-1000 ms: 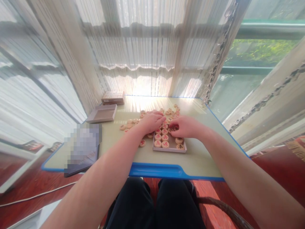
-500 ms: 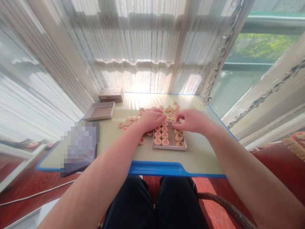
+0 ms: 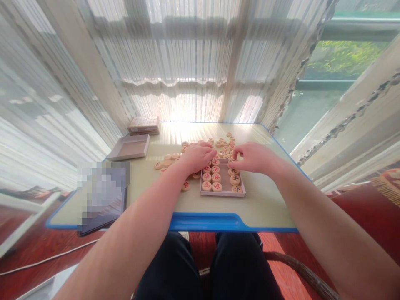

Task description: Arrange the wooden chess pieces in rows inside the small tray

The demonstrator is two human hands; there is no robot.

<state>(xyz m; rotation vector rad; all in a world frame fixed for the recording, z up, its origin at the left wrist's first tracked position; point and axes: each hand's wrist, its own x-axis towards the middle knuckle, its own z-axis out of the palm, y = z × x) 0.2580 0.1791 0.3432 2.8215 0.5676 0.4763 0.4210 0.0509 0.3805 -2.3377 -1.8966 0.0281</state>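
Presently, item one: shallow tray [image 3: 222, 193] near the front of the table [image 3: 262, 208], holding two columns of round wooden chess pieces [image 3: 211, 178] on its left side and one column on its right, middle strip bare. Item two: our right hand [image 3: 254, 157], over the tray's far right corner, fingertips pinched, seemingly on one piece, though the grip itself is hidden and we cannot tell for certain. Item three: our left hand [image 3: 197, 157], curled over the tray's far left corner, contents unseen. Item four: loose pieces [image 3: 224, 146] scattered beyond the tray. Handling note: we judge each disc best set flat, character up, snug against its neighbour, without nudging the rows already seated.
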